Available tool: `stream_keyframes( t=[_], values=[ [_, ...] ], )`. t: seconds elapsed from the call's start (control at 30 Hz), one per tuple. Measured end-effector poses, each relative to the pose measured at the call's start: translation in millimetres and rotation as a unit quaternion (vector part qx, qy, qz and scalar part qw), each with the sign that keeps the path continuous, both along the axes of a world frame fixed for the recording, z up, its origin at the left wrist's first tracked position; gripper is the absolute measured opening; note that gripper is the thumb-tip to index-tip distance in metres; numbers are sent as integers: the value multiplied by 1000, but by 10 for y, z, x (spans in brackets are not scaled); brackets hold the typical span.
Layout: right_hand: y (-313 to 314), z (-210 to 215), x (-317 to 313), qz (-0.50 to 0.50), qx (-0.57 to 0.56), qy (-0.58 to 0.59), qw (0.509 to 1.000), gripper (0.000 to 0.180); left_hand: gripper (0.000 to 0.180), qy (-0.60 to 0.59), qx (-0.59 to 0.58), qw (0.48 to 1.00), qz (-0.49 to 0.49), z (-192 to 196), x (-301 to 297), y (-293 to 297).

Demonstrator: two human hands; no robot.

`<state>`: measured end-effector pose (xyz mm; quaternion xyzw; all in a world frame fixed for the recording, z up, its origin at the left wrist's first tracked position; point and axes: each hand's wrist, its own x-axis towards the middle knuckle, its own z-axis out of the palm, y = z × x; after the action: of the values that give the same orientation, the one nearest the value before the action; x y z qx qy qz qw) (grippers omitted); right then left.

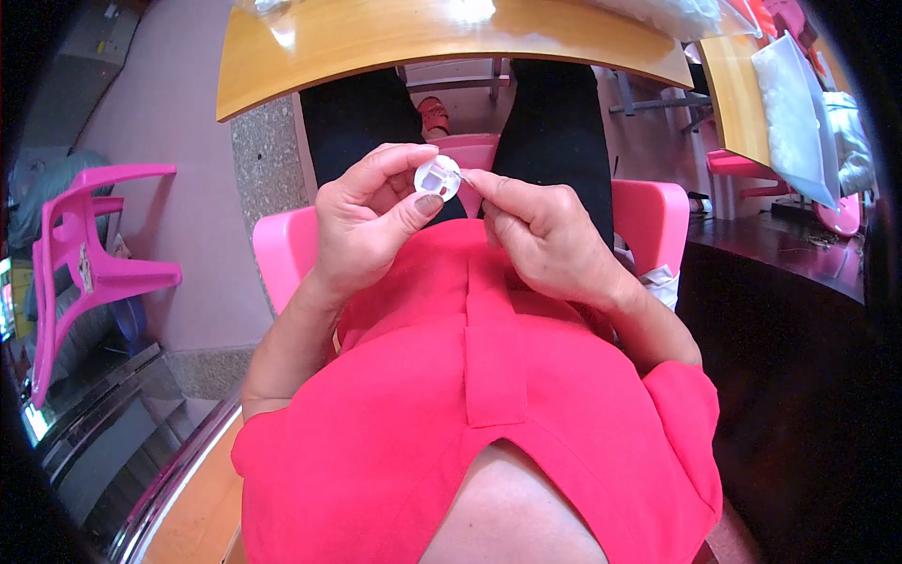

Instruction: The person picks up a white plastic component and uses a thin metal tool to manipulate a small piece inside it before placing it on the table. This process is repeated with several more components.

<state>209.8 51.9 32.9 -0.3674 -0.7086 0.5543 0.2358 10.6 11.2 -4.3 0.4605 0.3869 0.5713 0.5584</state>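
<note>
Pinching a small round white plastic-looking disc (pixel 436 180) between barely parted left fingers (pixel 412 212), upper centre of frame. Curling right fingers (pixel 496 191) at its right edge, cannot tell gripping what. Probably light, stiff; best held by rim.

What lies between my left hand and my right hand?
In the head view, a round, white, plastic-looking piece lies between your left hand, which pinches it, and right hand, whose fingertips hold a thin, silvery sliver by its edge.

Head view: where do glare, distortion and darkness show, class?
In the head view, glare whitens patches of the wooden table; in the head view, that table's near edge bows and the corners fall black; in the head view, the round white piece looks bright, its finest details too small to tell.
</note>
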Motion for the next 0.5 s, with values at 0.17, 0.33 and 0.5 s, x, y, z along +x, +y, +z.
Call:
stream_keyframes(
  t=[0.17, 0.33, 0.5],
  values=[
    [-31, 51, 39, 17, 270, -148, 951, 40, 39, 16, -1, 1000, 26, -37, -24, -14],
    [-53, 69, 30, 23, 279, -171, 945, 43, 39, 21, 1, 1000, 19, -51, -34, -21],
    [-46, 50, 39, 19, 293, -168, 941, 45, 40, 22, 7, 1000, 10, -54, -26, -18]
  ],
)
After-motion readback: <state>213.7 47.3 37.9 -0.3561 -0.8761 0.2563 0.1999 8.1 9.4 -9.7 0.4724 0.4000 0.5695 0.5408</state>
